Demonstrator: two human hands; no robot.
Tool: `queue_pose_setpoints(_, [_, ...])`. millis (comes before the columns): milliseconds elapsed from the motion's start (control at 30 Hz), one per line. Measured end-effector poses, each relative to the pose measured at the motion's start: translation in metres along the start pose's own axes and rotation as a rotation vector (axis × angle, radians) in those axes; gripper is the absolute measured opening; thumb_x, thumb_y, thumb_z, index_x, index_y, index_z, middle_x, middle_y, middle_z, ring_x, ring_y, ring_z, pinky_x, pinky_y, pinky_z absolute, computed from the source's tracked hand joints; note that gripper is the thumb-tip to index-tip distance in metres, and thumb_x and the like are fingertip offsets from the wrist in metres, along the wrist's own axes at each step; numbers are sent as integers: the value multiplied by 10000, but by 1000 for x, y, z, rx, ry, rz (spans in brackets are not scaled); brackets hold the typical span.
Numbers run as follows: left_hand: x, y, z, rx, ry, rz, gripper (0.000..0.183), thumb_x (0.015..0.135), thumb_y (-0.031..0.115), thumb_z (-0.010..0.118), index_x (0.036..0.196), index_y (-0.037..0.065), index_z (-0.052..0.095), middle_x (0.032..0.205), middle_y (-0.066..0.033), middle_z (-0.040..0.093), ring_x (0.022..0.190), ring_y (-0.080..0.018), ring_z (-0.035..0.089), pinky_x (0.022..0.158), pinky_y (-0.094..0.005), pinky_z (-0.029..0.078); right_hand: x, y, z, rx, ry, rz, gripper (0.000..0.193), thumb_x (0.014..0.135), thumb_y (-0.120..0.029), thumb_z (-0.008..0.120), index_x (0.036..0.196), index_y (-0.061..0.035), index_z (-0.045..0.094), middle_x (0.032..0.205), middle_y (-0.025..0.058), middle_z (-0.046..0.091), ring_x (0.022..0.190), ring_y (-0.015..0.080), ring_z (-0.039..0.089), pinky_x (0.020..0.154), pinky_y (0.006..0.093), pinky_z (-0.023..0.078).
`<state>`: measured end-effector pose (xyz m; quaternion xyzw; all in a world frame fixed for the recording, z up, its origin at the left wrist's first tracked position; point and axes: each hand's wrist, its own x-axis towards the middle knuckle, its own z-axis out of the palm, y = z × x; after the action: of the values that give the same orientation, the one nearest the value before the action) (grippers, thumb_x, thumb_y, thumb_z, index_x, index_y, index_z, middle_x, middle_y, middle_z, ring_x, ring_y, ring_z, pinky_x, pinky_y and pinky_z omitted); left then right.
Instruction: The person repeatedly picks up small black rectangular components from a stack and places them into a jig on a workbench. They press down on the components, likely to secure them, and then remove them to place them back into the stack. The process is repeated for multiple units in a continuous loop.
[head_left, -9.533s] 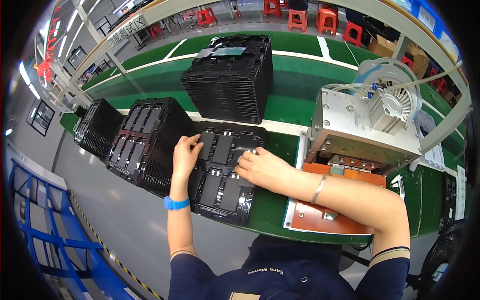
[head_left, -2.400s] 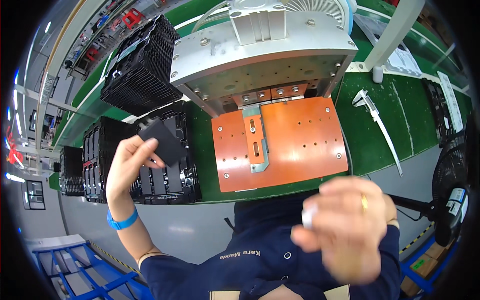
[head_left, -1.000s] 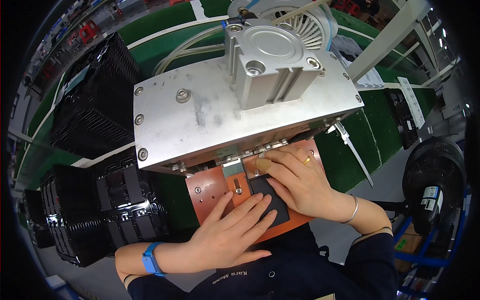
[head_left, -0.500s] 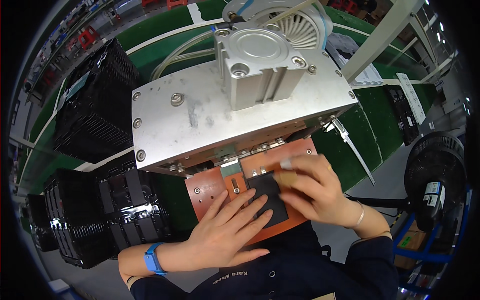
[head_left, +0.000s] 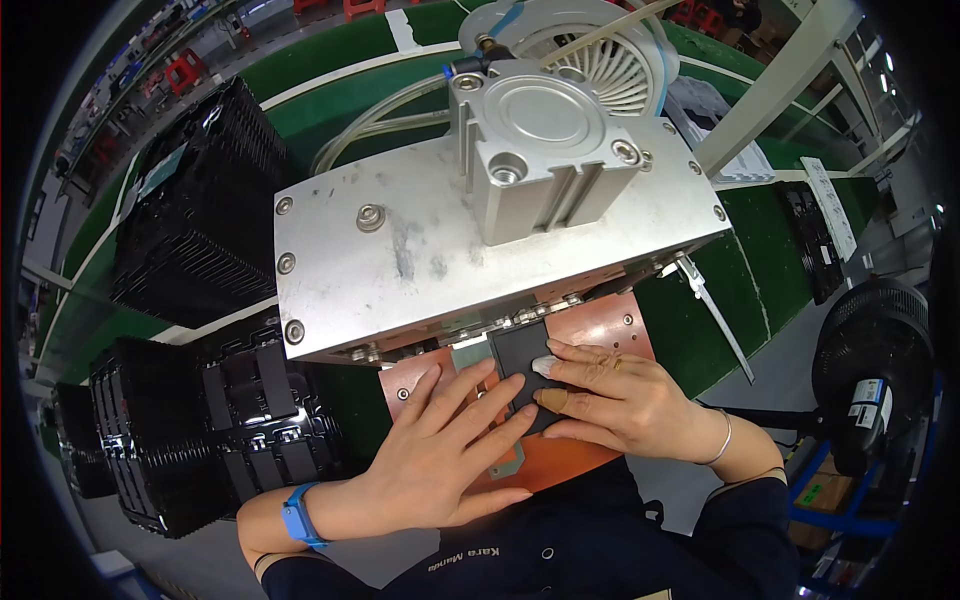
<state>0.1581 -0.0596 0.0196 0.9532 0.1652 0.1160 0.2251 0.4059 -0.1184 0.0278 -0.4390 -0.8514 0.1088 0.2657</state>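
Observation:
A flat black rectangular piece (head_left: 520,352) lies on the orange fixture plate (head_left: 601,328), its far end at the front edge of the metal press (head_left: 430,255). My left hand (head_left: 432,448) is spread flat, with fingertips on the piece's left side and on the plate. My right hand (head_left: 640,402) is closed at the right of the piece, its bent fingertips pressed on it and the thumb near its lower right edge. White and tan coverings wrap two of its fingertips. The piece's near part is partly hidden by my hands.
Stacked black trays (head_left: 195,215) stand at the left, with more black trays (head_left: 265,400) nearer. A caliper (head_left: 715,315) lies right of the press on the green bench (head_left: 690,345). A black fan (head_left: 870,360) stands at the far right; a white fan (head_left: 625,55) is behind the press.
The black piece has moved away from me, toward the press, covering the plate's metal details there. My right fingers have come down onto it; my left hand stays spread against it.

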Motion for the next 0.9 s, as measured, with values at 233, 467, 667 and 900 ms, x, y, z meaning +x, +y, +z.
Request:
queue_pose_setpoints(233, [1,2,0,32,-27,-5,668,812,586,634,1298,132,575,1427,-141,442,1350,-382,347,1096,-600,243,1,2,-2,9,-32,5,351,769,-257,778,995,1,701,1129,172,640,1124,321,626,893,353,550])
queue_pose_setpoints(467, [1,2,1,27,-19,-4,638,804,566,655,1265,130,593,1416,-135,452,1345,-379,354,1101,-589,246,2,-4,-1,0,-42,37,294,791,-216,762,987,-9,690,1142,177,636,1129,334,622,883,354,553])
queue_pose_setpoints(667, [2,0,1,5,24,14,570,816,499,670,1225,105,613,1409,-141,460,1342,-370,372,1090,-574,278,2,-31,-7,364,-206,300,349,868,-5,609,1207,-42,538,1442,177,394,1408,314,337,1131,431,324])
queue_pose_setpoints(900, [3,3,-2,-54,213,58,451,799,333,741,1147,63,646,1276,-148,545,1148,-307,524,927,-458,448,12,-7,-12,1307,174,843,290,883,-8,648,1105,-53,467,1124,48,537,1070,111,564,806,245,489])
